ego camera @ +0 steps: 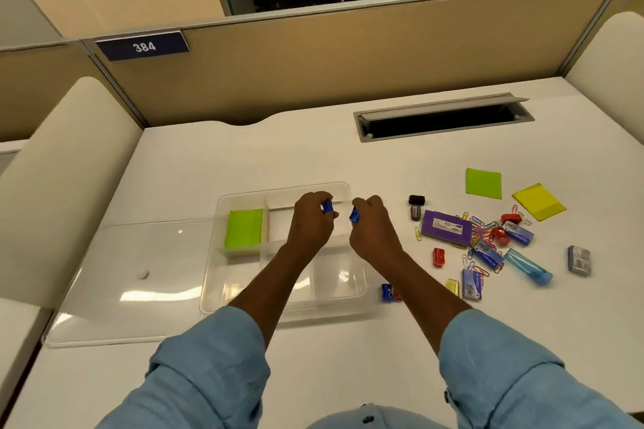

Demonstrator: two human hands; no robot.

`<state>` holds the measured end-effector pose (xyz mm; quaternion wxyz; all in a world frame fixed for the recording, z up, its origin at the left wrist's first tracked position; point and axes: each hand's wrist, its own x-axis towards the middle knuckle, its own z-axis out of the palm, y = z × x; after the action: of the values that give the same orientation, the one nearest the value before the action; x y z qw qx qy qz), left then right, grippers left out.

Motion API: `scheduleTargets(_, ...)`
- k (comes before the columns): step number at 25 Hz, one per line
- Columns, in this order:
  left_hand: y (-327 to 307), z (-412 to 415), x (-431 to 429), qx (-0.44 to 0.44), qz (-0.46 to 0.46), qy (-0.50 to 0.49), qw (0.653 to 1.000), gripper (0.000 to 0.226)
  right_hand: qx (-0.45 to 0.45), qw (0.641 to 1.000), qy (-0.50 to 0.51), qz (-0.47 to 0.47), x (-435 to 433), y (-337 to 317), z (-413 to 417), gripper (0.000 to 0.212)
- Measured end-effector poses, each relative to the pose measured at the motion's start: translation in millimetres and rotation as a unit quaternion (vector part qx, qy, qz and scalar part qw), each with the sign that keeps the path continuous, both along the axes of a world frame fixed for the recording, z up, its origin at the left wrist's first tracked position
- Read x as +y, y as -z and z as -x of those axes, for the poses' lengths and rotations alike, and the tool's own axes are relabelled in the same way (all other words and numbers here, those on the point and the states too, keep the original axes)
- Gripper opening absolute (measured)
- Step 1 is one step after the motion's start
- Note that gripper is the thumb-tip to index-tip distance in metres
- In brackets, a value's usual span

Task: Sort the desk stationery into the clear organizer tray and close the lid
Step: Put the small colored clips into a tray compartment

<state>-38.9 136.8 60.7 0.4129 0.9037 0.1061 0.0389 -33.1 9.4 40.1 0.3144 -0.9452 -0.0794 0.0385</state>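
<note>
The fingers of the left hand [312, 219] are curling around a small blue piece [327, 207], and the fingers of the right hand [373, 226] are pinching a second blue piece [354, 214]. What kind of stationery they are, I cannot tell. The first is hanging above the far middle compartment of the clear organizer tray [339, 272], the second about over its right wall.

The grips are only at the fingertips, so I am thinking a piece could slip and bounce over the rim. The clear dividers are also hard to see, so it could land in a wrong compartment.

A green note pad [244, 228] is lying in the left compartment. The lid [139, 254] is lying flat toward the desk's left edge. A blue sharpener [386, 292] is lying just beside the tray's near right corner, where the right forearm could sweep it. A purple box [446, 228] and paper clips [481, 223] are waiting toward the right edge.
</note>
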Motion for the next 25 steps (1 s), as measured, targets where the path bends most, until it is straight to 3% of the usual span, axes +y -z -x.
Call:
scheduleTargets(4, 3, 1, 61, 0.018, -0.033, -0.027, 0.999, 0.038, -0.003, 0.997, -0.080, 0.015, 66, -10, -5, 0.032)
scheduleTargets(8, 15, 0, 101, 0.059, -0.136, 0.012, 0.989, 0.041, -0.005, 0.982, -0.148, 0.120, 112, -7, -11, 0.033)
scheduleTargets(15, 31, -9, 119, 0.122, -0.342, 0.127, 0.923, 0.015, 0.002, 0.943, -0.175, 0.283, 138, 6, -24, 0.035)
scheduleTargets(21, 44, -18, 120, 0.155, -0.369, 0.148, 0.905, 0.021, 0.042, 0.922, -0.187, 0.336, 147, 10, -35, 0.029)
scheduleTargets(25, 39, -17, 116, 0.151, -0.369, 0.136, 0.907, 0.031, 0.040, 0.933, -0.187, 0.306, 144, 2, -37, 0.040)
